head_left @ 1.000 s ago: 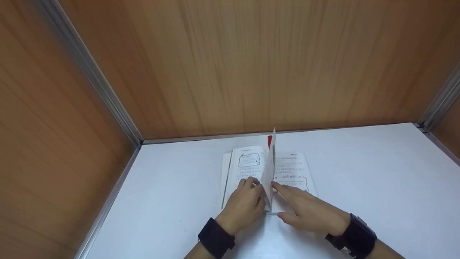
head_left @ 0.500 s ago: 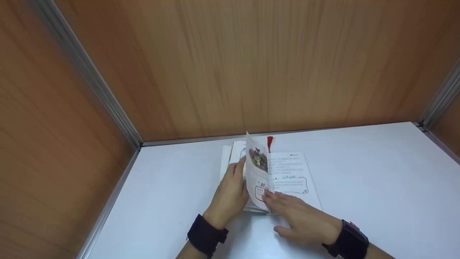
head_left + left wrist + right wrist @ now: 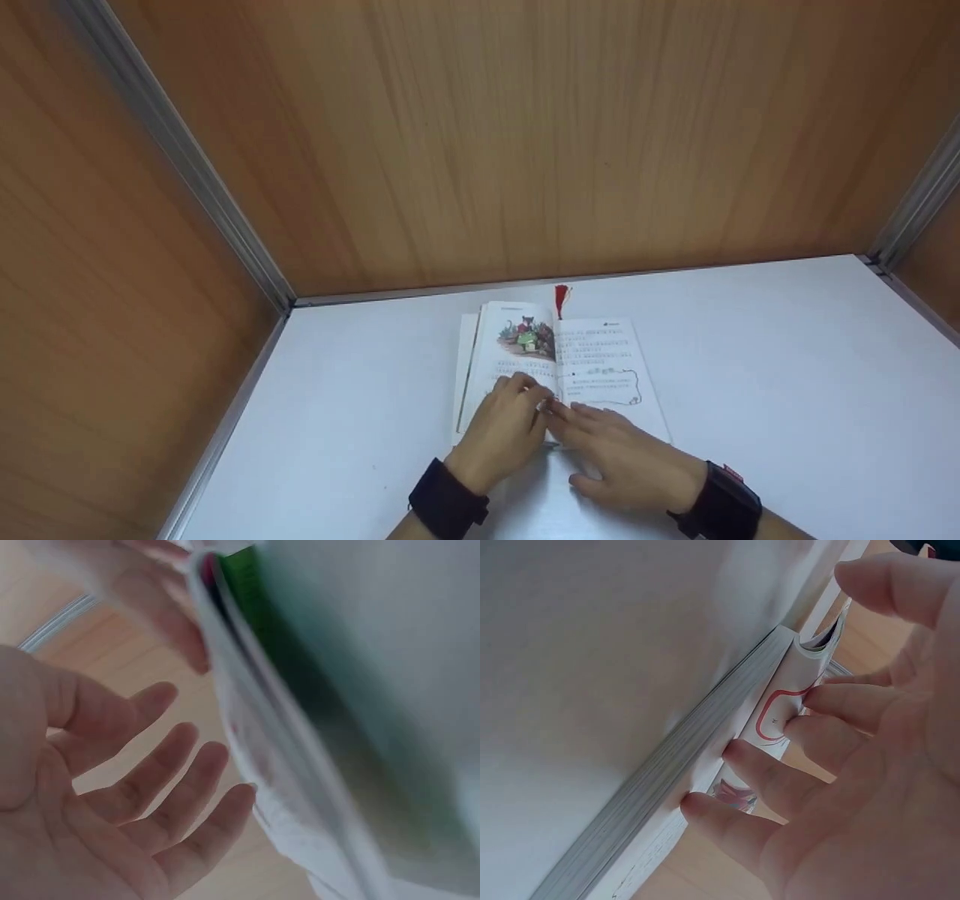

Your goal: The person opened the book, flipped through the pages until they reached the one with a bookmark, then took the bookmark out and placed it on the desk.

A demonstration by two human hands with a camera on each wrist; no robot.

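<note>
Two hands, left hand [image 3: 504, 429], right hand [image 3: 626, 456], flat on open book [image 3: 600, 360], white table [image 3: 787, 390]

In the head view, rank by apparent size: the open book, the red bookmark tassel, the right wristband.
1. Open white illustrated book, largest.
2. Black right wristband, though it sits nearer the camera and is cut by the frame edge.
3. Red bookmark tassel, smallest.

The page [image 3: 517, 352] that stood upright a second ago, then leaned leftward, now lies flat on the left side of the open book [image 3: 600, 360], showing its coloured picture. The left hand [image 3: 504, 431] has come from under it to rest on it, and the right hand [image 3: 622, 454] has slid back to the lower edge by the spine.
</note>
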